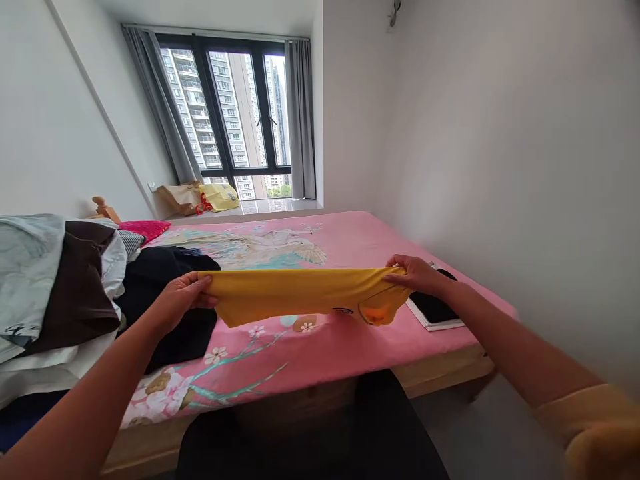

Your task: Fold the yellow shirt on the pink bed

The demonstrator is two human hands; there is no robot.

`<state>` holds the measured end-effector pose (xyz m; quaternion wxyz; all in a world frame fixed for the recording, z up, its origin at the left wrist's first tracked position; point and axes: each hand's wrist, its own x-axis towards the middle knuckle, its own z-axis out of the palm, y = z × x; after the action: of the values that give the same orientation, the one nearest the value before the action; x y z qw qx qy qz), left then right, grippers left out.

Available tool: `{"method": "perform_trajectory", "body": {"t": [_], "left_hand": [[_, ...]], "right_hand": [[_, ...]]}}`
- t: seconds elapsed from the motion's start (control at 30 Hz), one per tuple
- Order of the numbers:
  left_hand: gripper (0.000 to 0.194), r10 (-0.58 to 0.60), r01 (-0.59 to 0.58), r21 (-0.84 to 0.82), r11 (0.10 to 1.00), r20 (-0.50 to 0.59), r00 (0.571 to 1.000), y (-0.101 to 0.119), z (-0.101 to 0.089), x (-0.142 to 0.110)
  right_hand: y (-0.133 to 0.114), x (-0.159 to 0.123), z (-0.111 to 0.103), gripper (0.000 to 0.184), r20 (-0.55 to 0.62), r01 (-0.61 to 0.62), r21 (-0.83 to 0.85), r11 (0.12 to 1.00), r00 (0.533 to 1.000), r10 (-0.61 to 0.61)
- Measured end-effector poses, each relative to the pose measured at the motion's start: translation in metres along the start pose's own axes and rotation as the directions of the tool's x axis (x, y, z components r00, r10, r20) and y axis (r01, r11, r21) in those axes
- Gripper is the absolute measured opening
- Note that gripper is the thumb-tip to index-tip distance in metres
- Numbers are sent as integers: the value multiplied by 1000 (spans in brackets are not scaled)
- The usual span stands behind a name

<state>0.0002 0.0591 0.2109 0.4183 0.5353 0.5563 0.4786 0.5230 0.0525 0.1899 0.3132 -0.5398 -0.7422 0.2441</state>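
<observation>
Your left hand [187, 291] and right hand [414, 275] pinch yellow garment [280, 292] taut near bed's front edge [320, 383]; stretching step, next likely needs even tension.

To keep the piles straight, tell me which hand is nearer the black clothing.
Left. The left hand, at one end of the yellow cloth, overlaps the black clothing in view; the right hand, at the other end, is well off to its right.

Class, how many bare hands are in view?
2: the left hand grips the left end of the yellow fabric garment, and the right hand grips its right end.
</observation>
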Motion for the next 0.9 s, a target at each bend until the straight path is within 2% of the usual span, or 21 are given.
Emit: {"method": "perform_trajectory", "body": {"t": [0.13, 0.27, 0.4, 0.5, 0.6, 0.7, 0.77, 0.83, 0.9], "left_hand": [[39, 7, -6, 16, 1000, -46, 999, 29, -17, -18], [48, -13, 13, 13, 1000, -29, 1000, 42, -30, -36], [49, -72, 72, 10, 997, 20, 997, 32, -32, -37], [42, -108, 108, -4, 994, 49, 993, 19, -23, -17], [39, 28, -25, -42, 999, 60, 998, 21, -10, 13], [45, 250, -250, -33, 968, -3, 968, 38, -2, 33], [50, 347, -345, 46, 937, -31, 937, 40, -2, 35], [53, 413, -400, 230, 887, -12, 910, 22, -3, 29], [52, 441, -425, 453, 784, 74, 894, -22, -4, 17]], "right_hand": [[-40, -16, -38, 26, 141, 26, -2, 1000, 990, -25], [-63, -31, -61, 20, 149, 59, -16, 998, 987, -56], [-59, -30, -61, 17, 218, 80, -100, 992, 974, -57], [-47, -5, -53, 10, 130, 93, -297, 950, 990, -56], [-43, 35, -55, 9, -102, 75, -514, 854, 984, -147], [-44, 68, -62, 11, -280, 101, -620, 778, 898, -340], [-40, 76, -60, 13, -316, 137, -659, 739, 842, -438], [-23, 71, -44, 16, -279, 186, -685, 704, 826, -489], [6, 55, -13, 19, -193, 253, -683, 685, 842, -503]]}}
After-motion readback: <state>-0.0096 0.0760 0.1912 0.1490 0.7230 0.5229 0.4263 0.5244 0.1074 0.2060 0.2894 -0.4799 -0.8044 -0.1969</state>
